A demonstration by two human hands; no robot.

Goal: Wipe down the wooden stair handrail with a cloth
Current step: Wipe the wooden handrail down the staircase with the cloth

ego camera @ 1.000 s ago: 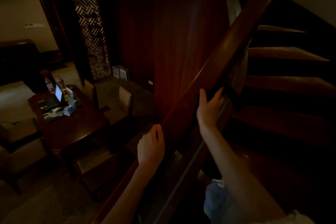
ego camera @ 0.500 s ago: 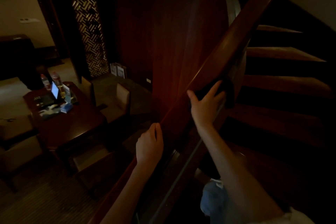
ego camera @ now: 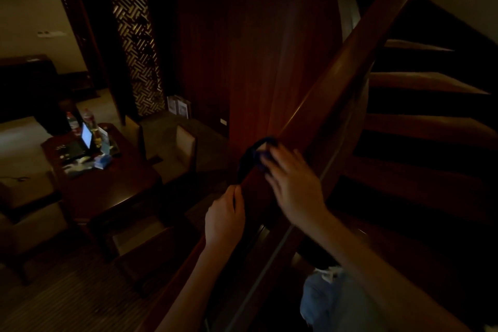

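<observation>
The dark wooden handrail (ego camera: 342, 62) slopes from the lower middle up to the top right. A dark blue cloth (ego camera: 252, 155) is draped over its left edge. My right hand (ego camera: 292, 183) lies on the rail with its blurred fingertips on the cloth. Whether those fingers grip the cloth or only press it is unclear. My left hand (ego camera: 225, 217) sits lower on the rail, its fingers curled around the rail's left edge just below the hanging end of the cloth. Whether it also pinches that end is too dark to tell.
Carpeted stair treads (ego camera: 425, 83) climb on the right of the rail. Below on the left stands a wooden table (ego camera: 113, 186) with a lit screen (ego camera: 86, 135) and bottles, with chairs (ego camera: 180, 153) around it. A curved wood-panelled wall (ego camera: 269, 62) rises behind the rail.
My right hand has slid down the rail towards me, dragging the cloth to the rail's left edge. My left hand has stayed put on the rail.
</observation>
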